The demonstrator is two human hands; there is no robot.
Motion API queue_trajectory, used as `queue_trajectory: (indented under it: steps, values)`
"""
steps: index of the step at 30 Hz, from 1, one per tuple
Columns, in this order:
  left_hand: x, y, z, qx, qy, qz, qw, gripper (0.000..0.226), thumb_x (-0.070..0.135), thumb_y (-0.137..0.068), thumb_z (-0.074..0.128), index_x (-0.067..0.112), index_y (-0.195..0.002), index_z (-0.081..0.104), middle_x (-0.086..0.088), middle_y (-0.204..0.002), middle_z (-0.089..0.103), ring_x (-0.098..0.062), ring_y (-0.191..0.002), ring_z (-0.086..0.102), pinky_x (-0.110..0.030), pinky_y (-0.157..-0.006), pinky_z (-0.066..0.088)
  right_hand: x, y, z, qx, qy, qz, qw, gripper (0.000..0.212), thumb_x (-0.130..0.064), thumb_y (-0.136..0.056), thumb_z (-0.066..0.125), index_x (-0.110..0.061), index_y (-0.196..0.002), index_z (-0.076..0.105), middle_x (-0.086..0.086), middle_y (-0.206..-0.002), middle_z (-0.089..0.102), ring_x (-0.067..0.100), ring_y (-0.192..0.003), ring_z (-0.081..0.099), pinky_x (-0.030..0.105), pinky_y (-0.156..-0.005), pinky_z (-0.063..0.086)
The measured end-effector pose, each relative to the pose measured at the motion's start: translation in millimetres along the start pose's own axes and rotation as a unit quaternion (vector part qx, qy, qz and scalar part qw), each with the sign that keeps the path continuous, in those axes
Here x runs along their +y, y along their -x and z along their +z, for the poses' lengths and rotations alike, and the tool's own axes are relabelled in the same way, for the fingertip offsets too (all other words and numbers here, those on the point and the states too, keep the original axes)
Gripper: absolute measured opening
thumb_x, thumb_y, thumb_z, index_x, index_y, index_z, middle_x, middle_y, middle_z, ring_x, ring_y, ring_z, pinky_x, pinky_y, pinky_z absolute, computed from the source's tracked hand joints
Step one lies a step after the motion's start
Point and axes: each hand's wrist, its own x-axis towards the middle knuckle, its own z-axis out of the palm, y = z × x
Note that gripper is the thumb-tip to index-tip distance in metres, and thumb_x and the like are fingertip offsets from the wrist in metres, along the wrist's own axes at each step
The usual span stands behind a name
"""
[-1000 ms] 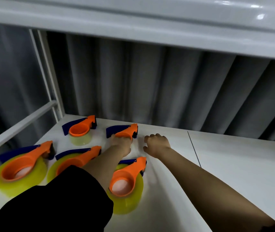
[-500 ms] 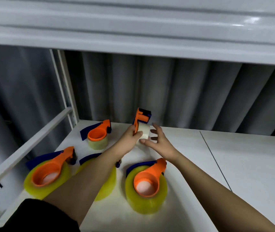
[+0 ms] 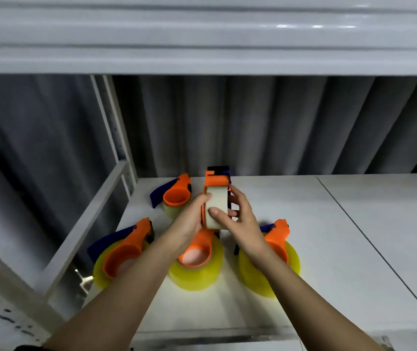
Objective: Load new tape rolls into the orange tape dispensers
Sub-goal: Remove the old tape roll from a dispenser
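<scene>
lifted higher since the earlier frame, an orange tape dispenser (image 3: pixel 216 182) with a pale tape roll (image 3: pixel 217 206) is gripped upright by the left hand (image 3: pixel 194 219) and right hand (image 3: pixel 241 219), above three loaded dispensers (image 3: pixel 198 252) on the white shelf (image 3: pixel 329 236).

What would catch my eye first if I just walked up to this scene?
Probably the orange tape dispenser held upright in the middle, its pale roll gripped by the left hand and right hand. Below them, three orange dispensers on bright yellow rolls lie in a row on the white shelf, with a fourth, smaller dispenser behind at left.
</scene>
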Motion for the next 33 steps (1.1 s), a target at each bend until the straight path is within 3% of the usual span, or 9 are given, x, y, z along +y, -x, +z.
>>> queue_trajectory:
  steps: [3, 5, 7, 10, 14, 17, 24, 30, 33]
  values:
    - [1, 11, 6, 0.034, 0.036, -0.003, 0.999, 0.049, 0.034, -0.099, 0.036, 0.011, -0.077, 0.074, -0.010, -0.068, 0.071, -0.018, -0.060, 0.068, -0.029, -0.065, 0.054, -1, 13, 13, 0.036, 0.035, -0.015, 0.999, 0.070, -0.052, -0.075, 0.073, -0.042, -0.136, 0.038, -0.012, -0.131, 0.045, 0.002, -0.118, 0.052, 0.037, -0.101, 0.047]
    - [-3, 17, 10, 0.079, 0.044, 0.019, 0.996, 0.044, 0.030, -0.099, 0.038, 0.007, -0.082, 0.070, -0.006, -0.056, 0.067, -0.014, -0.047, 0.064, -0.021, -0.050, 0.053, -5, 19, 20, 0.039, 0.034, -0.035, 0.998, 0.075, -0.055, -0.076, 0.070, -0.039, -0.141, 0.036, -0.010, -0.135, 0.045, -0.001, -0.122, 0.048, 0.037, -0.104, 0.045]
    - [-7, 20, 12, 0.111, 0.067, 0.034, 0.991, 0.039, 0.031, -0.098, 0.042, 0.012, -0.082, 0.072, -0.007, -0.061, 0.068, -0.019, -0.056, 0.065, -0.028, -0.059, 0.055, -10, 22, 20, 0.017, 0.021, -0.047, 0.999, 0.076, -0.056, -0.074, 0.067, -0.049, -0.140, 0.030, -0.011, -0.141, 0.041, 0.000, -0.130, 0.042, 0.038, -0.107, 0.043]
    - [-7, 22, 13, 0.113, 0.116, 0.015, 0.987, 0.048, 0.037, -0.095, 0.045, 0.017, -0.062, 0.075, -0.011, -0.076, 0.067, -0.029, -0.079, 0.063, -0.043, -0.086, 0.051, -18, 25, 14, -0.010, 0.044, -0.057, 0.997, 0.076, -0.045, -0.076, 0.073, -0.057, -0.135, 0.026, -0.018, -0.144, 0.038, -0.004, -0.131, 0.039, 0.033, -0.107, 0.043]
    - [-1, 25, 16, 0.079, 0.107, 0.020, 0.991, 0.053, 0.036, -0.097, 0.040, 0.016, -0.060, 0.072, -0.009, -0.067, 0.063, -0.019, -0.062, 0.062, -0.031, -0.067, 0.050, -19, 26, 11, 0.035, 0.046, -0.081, 0.995, 0.075, -0.044, -0.074, 0.076, -0.040, -0.138, 0.037, -0.021, -0.136, 0.045, -0.004, -0.126, 0.044, 0.037, -0.103, 0.046]
    - [3, 25, 16, 0.057, 0.122, 0.037, 0.990, 0.056, 0.033, -0.096, 0.036, 0.017, -0.060, 0.076, -0.008, -0.066, 0.067, -0.015, -0.057, 0.066, -0.027, -0.059, 0.052, -21, 25, 11, 0.053, 0.065, -0.096, 0.992, 0.072, -0.052, -0.073, 0.074, -0.051, -0.134, 0.036, -0.031, -0.132, 0.044, -0.008, -0.124, 0.042, 0.035, -0.103, 0.047]
    - [8, 22, 18, 0.065, 0.138, 0.032, 0.988, 0.047, 0.028, -0.093, 0.042, 0.016, -0.062, 0.076, -0.007, -0.069, 0.069, -0.018, -0.066, 0.066, -0.031, -0.070, 0.053, -22, 22, 11, 0.085, 0.067, -0.124, 0.986, 0.054, -0.060, -0.075, 0.061, -0.059, -0.124, 0.038, -0.037, -0.127, 0.045, -0.008, -0.124, 0.044, 0.031, -0.105, 0.044]
    - [12, 19, 26, 0.083, 0.155, 0.010, 0.984, 0.029, 0.026, -0.091, 0.049, 0.010, -0.086, 0.072, -0.013, -0.086, 0.070, -0.026, -0.081, 0.068, -0.040, -0.086, 0.053, -20, 20, 5, 0.095, 0.093, -0.122, 0.984, 0.049, -0.065, -0.077, 0.053, -0.063, -0.123, 0.035, -0.042, -0.129, 0.036, -0.013, -0.126, 0.036, 0.015, -0.102, 0.036]
    - [10, 18, 30, 0.093, 0.146, 0.010, 0.985, 0.025, 0.026, -0.092, 0.053, 0.013, -0.080, 0.071, -0.010, -0.079, 0.070, -0.024, -0.078, 0.067, -0.040, -0.086, 0.053, -16, 18, 6, 0.096, 0.085, -0.117, 0.985, 0.048, -0.066, -0.081, 0.047, -0.061, -0.127, 0.035, -0.033, -0.134, 0.037, -0.004, -0.130, 0.037, 0.027, -0.107, 0.039]
